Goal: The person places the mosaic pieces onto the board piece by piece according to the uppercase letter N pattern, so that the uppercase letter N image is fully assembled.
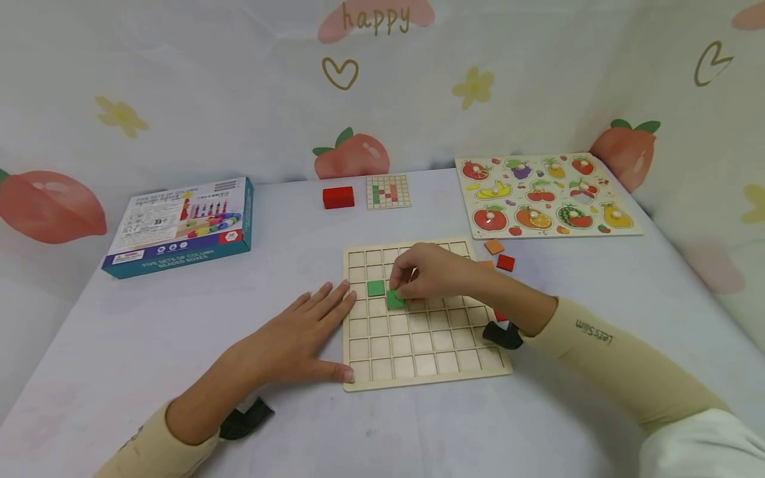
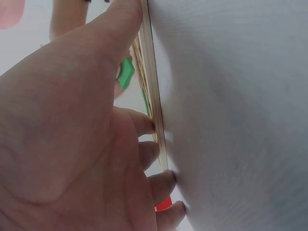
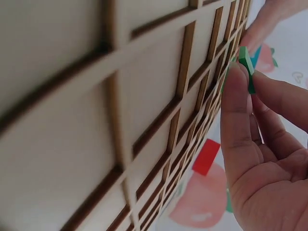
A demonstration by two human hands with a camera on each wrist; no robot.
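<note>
A wooden grid board (image 1: 418, 383) lies flat on the table in front of me. My right hand (image 1: 427, 272) is over its upper left part and pinches a green square tile (image 1: 395, 300) between thumb and fingers. The right wrist view shows this tile (image 3: 246, 62) tilted and raised above the cells. Another green tile (image 1: 376, 288) sits in a cell just to its left. My left hand (image 1: 293, 338) is spread along the board's left edge, thumb at the near corner and fingertips right at the side. In the left wrist view its fingers (image 2: 149, 154) line the board's edge.
Orange (image 1: 493, 247) and red tiles (image 1: 505, 263) lie right of the board, some partly hidden behind my right arm. Behind stand a red block (image 1: 338, 197) and a small patterned grid card (image 1: 388, 192). A fruit puzzle (image 1: 552, 232) lies back right, a boxed bead set (image 1: 179, 226) back left.
</note>
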